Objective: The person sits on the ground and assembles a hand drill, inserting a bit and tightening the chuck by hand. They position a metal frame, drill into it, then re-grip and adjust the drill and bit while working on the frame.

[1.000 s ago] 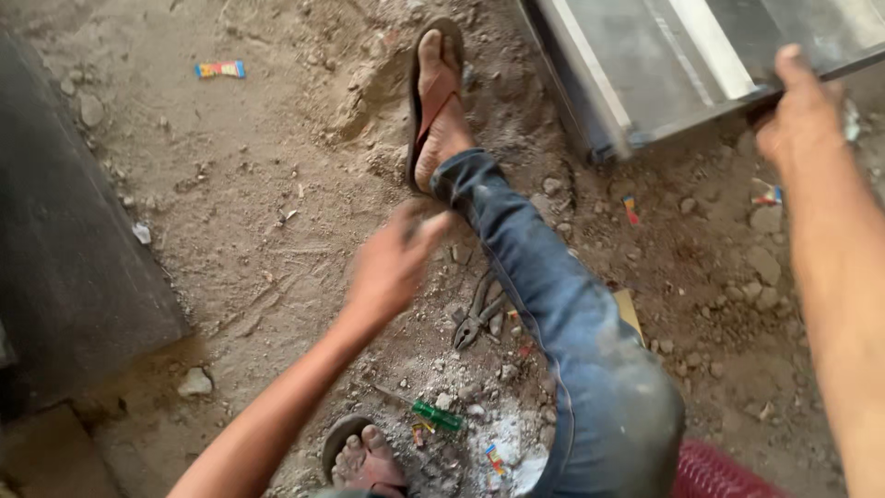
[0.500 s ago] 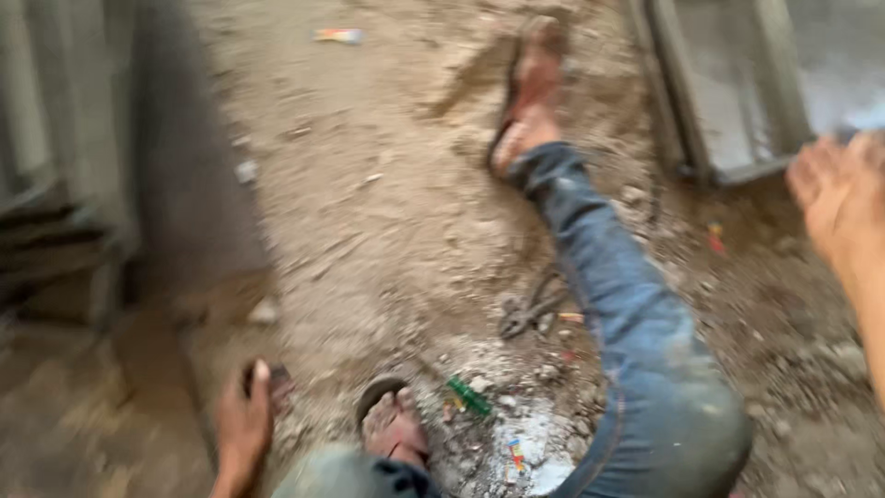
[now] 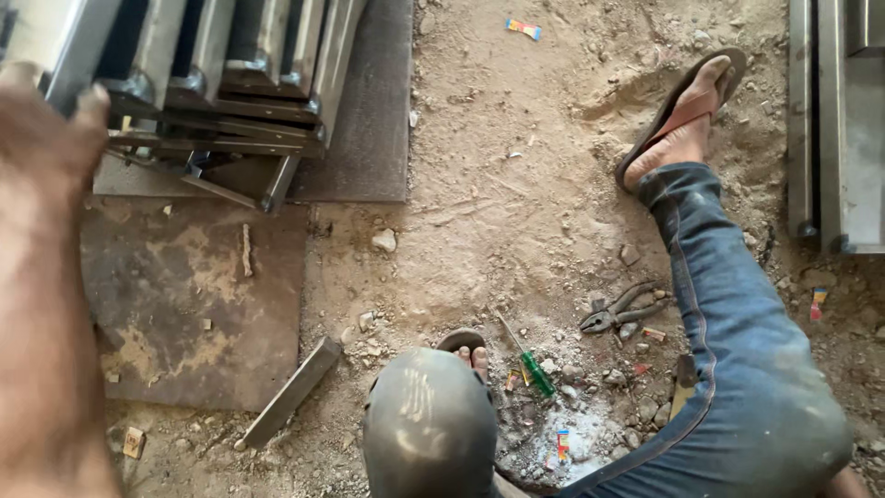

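My left hand (image 3: 51, 148) and forearm fill the left edge, close to the camera and blurred. Its fingertips are up against the end of a stack of grey metal frames (image 3: 221, 83) at the top left; whether they grip it is unclear. My right hand is out of sight. My right leg in blue jeans (image 3: 737, 341) stretches over the dirt, with a sandalled foot (image 3: 682, 120) at the top right. My bent left knee (image 3: 429, 424) is at the bottom centre, toes in a sandal (image 3: 470, 352) just beyond it.
A green-handled screwdriver (image 3: 535, 371) and pliers (image 3: 622, 314) lie in rubble between my legs. A rusty steel plate (image 3: 194, 304) and a short metal bar (image 3: 290, 392) lie on the left. More metal framing (image 3: 834, 129) runs along the right edge. Stones and wrappers dot the dirt.
The view has swung left. My left hand rose from the ground to the stacked metal frames. My right hand, which was on the right-hand framing, has left the view.
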